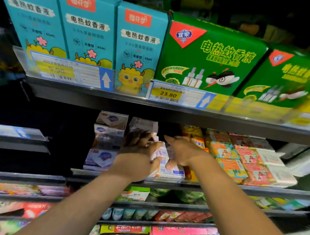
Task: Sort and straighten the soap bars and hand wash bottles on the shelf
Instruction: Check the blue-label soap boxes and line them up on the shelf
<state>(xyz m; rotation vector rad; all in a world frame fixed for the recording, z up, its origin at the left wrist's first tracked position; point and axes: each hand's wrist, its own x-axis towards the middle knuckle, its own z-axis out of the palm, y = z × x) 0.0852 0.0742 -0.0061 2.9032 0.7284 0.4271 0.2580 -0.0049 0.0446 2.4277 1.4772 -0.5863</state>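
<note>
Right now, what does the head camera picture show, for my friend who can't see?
Two bare hands reach into a shop shelf: the left hand grips a white soap box and the right hand touches it. Stacked soap boxes sit to their left, orange and pink packs to their right. Teal boxes and green boxes stand on the shelf above.

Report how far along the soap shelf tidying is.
Looks done: the soap rows at right, orange, pink and white, sit lined up. In hand: the left hand grips the middle white soap box; the right hand touches it. Remaining: the purple-white stack looks staggered.
</note>
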